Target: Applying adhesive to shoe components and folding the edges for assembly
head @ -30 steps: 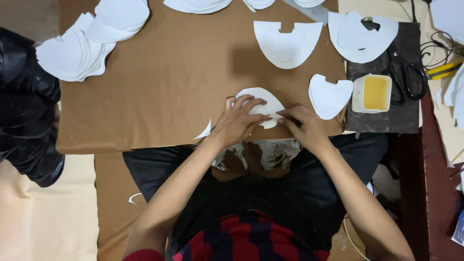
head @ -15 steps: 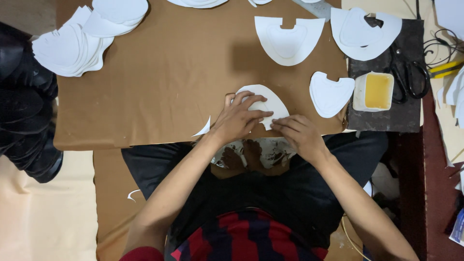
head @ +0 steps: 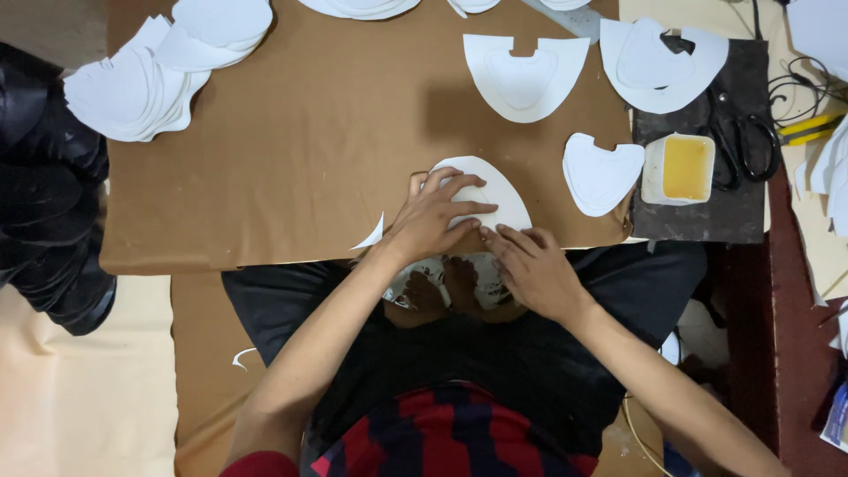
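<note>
A white curved cut-out piece (head: 495,190) lies at the near edge of the brown board (head: 309,159). My left hand (head: 433,216) presses flat on it with fingers spread. My right hand (head: 530,265) rests at the piece's lower right edge, fingertips pushing on its rim. Neither hand lifts it. Just right of it lies a smaller white shaped piece (head: 601,172).
A square tub of yellow glue (head: 685,168) and black scissors (head: 742,141) sit on a dark mat at the right. Stacks of white pieces (head: 141,84) lie at the far left; wider white cut-outs (head: 526,75) at the back. Black material (head: 44,194) is piled on the left.
My left hand has spread flatter over the white piece, and my right hand has slid down to its lower right edge.
</note>
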